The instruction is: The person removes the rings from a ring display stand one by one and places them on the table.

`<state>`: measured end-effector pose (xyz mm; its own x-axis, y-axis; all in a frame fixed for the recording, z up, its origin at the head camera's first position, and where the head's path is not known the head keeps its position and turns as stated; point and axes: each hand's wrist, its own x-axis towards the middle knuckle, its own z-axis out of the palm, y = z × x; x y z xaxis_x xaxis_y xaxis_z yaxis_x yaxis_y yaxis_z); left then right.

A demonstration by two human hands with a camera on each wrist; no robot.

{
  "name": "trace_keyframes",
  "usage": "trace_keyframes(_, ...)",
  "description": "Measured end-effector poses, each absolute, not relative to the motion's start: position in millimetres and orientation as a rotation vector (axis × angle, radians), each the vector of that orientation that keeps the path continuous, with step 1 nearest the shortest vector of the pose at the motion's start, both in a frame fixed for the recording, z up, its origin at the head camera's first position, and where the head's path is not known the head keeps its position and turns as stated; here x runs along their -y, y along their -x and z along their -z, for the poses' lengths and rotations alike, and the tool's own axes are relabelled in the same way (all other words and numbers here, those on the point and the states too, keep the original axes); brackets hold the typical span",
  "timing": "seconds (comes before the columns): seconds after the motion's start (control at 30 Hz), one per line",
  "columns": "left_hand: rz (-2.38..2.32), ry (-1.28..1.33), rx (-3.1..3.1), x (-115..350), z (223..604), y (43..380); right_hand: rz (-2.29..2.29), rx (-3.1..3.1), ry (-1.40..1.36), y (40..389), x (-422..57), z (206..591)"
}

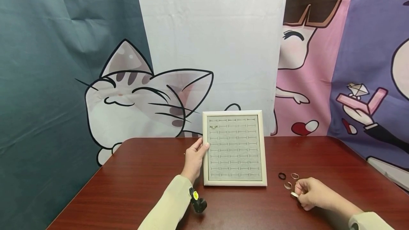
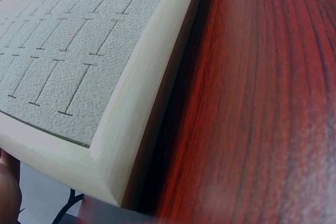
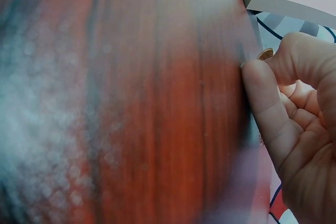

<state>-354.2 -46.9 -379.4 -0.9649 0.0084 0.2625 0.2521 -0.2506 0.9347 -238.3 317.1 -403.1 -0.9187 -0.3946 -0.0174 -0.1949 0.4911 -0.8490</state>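
Note:
A ring display board (image 1: 234, 148) with a pale frame and grey slotted face stands upright on the table. My left hand (image 1: 193, 159) holds its left edge, thumb on the front of the frame; only a bit of that hand (image 2: 9, 190) enters the left wrist view. One silver ring (image 1: 213, 127) sits in a slot near the board's upper left. Between thumb and forefinger my right hand (image 1: 314, 192) pinches a ring (image 1: 294, 195), low over the table. Part of this ring (image 3: 266, 54) peeks out above the fingertips in the right wrist view.
Just beyond the right hand lie a black ring (image 1: 282, 176), a thin silver ring (image 1: 295, 176) and another silver ring (image 1: 288, 185). The reddish-brown wooden table (image 1: 127, 187) ends at a cartoon-printed curtain (image 1: 211, 38) behind. A black wrist camera (image 1: 198, 203) is strapped at the left sleeve.

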Motion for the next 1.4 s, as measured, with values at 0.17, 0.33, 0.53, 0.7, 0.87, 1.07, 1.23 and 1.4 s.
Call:
trace_keyframes(0.17, 2.364, 0.301, 1.819, 47.5, 378.0, 353.5, 1.397, -2.516, 0.513, 238.1, -317.0, 401.6)
trace_keyframes(0.33, 2.352, 0.316, 1.82, 47.8, 377.8, 353.3, 1.385, -2.528, 0.512, 237.7, -316.2, 400.9)
trace_keyframes(0.53, 2.329, 0.342, 1.822, 47.6, 378.6, 354.6, 1.38, -2.539, 0.534, 237.5, -315.7, 401.6)
trace_keyframes(0.7, 2.344, 0.329, 1.811, 48.0, 377.5, 355.2, 1.371, -2.537, 0.558, 237.6, -315.9, 401.5)
trace_keyframes(0.87, 2.359, 0.325, 1.809, 48.1, 376.9, 354.5, 1.4, -2.526, 0.576, 237.8, -313.8, 397.2)
trace_keyframes(1.07, 2.366, 0.345, 1.815, 48.7, 377.0, 354.6, 1.408, -2.668, 0.618, 250.5, -296.4, 367.1)
trace_keyframes(1.23, 2.363, 0.342, 1.818, 48.6, 377.3, 355.0, 1.357, -2.887, 0.577, 273.3, -258.6, 323.5)
trace_keyframes(1.4, 2.359, 0.323, 1.824, 47.9, 378.9, 354.2, 1.304, -3.03, 0.567, 298.6, -215.3, 293.3)
